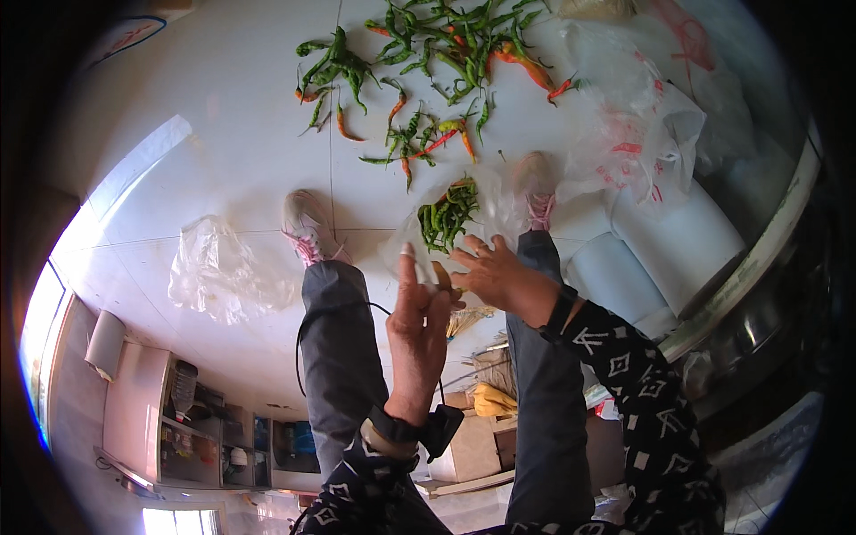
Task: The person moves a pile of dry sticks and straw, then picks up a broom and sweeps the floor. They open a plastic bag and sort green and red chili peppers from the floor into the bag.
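A translucent plastic bag point(409, 235) with green chilli peppers point(449, 215) in it lies on the floor between my shoes. At the near edge of this bag, my left hand point(418, 311) pinches the film, its index finger stretched out along the plastic. My right hand point(498, 275) is beside the bag's opening with its fingers spread; I see nothing gripped in it. A small yellow-brown item point(441, 275) shows between my hands, too covered to identify. Beyond the bag, loose green, orange and red chilli peppers point(461, 57) are spread across the pale tiled floor point(234, 140).
A crumpled clear bag point(217, 271) lies left of my left shoe point(307, 224). Right of my right shoe point(535, 187) are a plastic bag with red print point(625, 127) and large white cylinders point(679, 244). Open shelves point(200, 428) stand behind me. A black cable point(301, 341) crosses my left leg.
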